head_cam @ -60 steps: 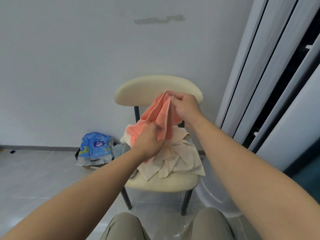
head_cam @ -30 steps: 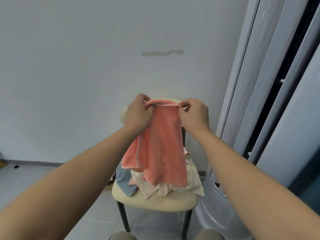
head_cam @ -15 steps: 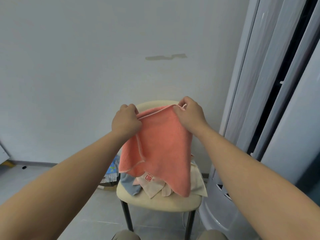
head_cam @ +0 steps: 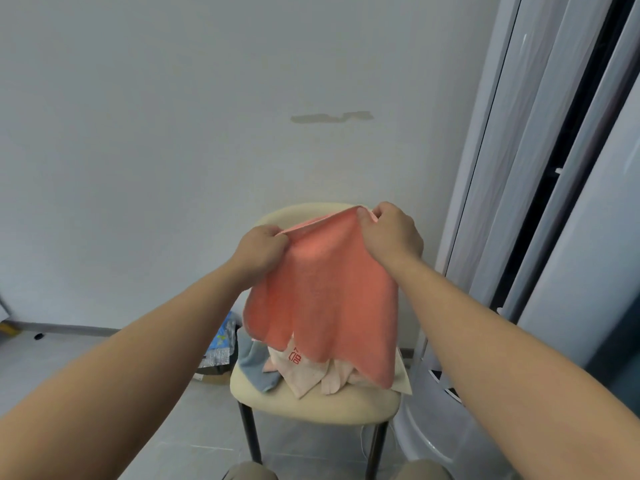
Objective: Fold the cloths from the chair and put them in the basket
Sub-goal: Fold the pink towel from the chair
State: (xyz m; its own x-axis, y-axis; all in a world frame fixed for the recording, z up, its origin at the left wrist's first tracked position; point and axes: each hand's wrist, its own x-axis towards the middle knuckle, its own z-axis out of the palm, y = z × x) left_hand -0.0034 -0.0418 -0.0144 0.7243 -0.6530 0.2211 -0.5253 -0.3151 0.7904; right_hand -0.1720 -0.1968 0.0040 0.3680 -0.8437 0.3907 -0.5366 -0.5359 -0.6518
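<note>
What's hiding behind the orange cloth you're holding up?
Behind the orange cloth, the chair holds a blue cloth and cream cloths, one with red print. The rest of that pile and part of the chair's back are covered.

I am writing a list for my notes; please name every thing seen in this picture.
chair: 1, cream, centre of view
coral cloth: 1, coral, held up above the chair
pale cloths: pile, count unclear, cream, on the chair
blue cloth: 1, blue, chair's left side
basket: 1, white, right of chair
packet: 1, blue, left of chair
left hand: 1, grips coral cloth's top edge
right hand: 1, grips coral cloth's top edge
</note>
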